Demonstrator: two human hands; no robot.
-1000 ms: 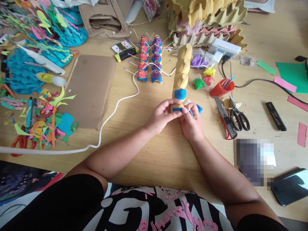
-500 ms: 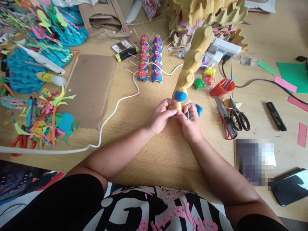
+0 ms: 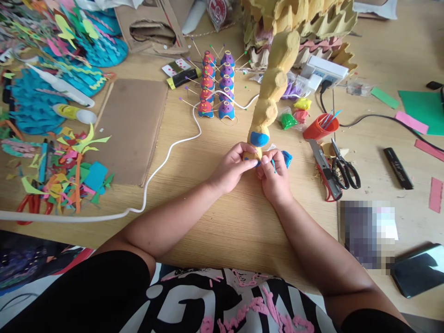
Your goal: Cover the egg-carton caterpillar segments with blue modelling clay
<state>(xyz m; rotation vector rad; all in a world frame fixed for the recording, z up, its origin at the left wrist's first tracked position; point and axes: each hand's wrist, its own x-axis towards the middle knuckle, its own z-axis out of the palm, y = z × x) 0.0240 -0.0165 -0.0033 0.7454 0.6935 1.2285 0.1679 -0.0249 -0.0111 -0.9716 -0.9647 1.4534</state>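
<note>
A long yellow egg-carton strip (image 3: 265, 113) stretches away from me, its cups in a row. Blue clay (image 3: 259, 139) covers part of one cup near its close end, and more blue shows at the tip under my fingers. My left hand (image 3: 229, 170) is closed round the left side of that end, thumb on the blue edge. At the right side of the tip, my right hand (image 3: 275, 178) is closed, thumb and forefinger pinched against the end. A thin blue stick (image 3: 274, 164) shows partly between its fingers. Beyond them lies a packet of blue clay (image 3: 286, 158).
Two rows of painted carton figures (image 3: 226, 110) with pins stand ahead. A white cable (image 3: 169, 150) crosses the table. To the right are a red cup (image 3: 321, 126), a utility knife (image 3: 326, 171) and scissors (image 3: 343, 169). Cardboard (image 3: 130, 134) and paper scraps (image 3: 65, 173) lie left.
The strip's far end has swung a little left and nearer. My right thumb has lifted and shifted right at the tip, and less of the blue stick shows. My left hand keeps its grip.
</note>
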